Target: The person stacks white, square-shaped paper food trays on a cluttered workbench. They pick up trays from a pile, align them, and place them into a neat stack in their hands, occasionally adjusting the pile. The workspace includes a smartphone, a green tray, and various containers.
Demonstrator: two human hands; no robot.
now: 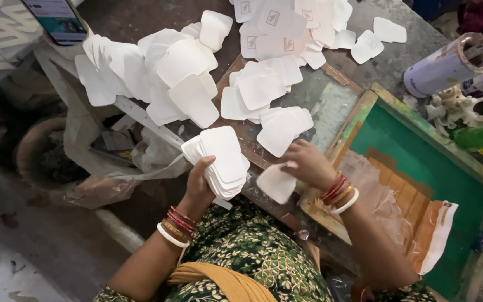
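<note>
Left hand (199, 187) grips card stack (222, 162); right hand (307, 164) pinches one card (276, 183).

Left hand (199, 182): raised, palm turned toward body, thumb on near face of load, fingers curled behind it, closed in grip. Wrist bent slightly back, ringed with red, gold and white bangles. Forearm runs down-left toward elbow, bare.

Right hand (307, 163): just right of left hand, back of hand up, fingers bent downward, pinched shut at tips. Wrist straight, same bangle set. Forearm angles down-right, bare, elbow bent near torso.
</note>
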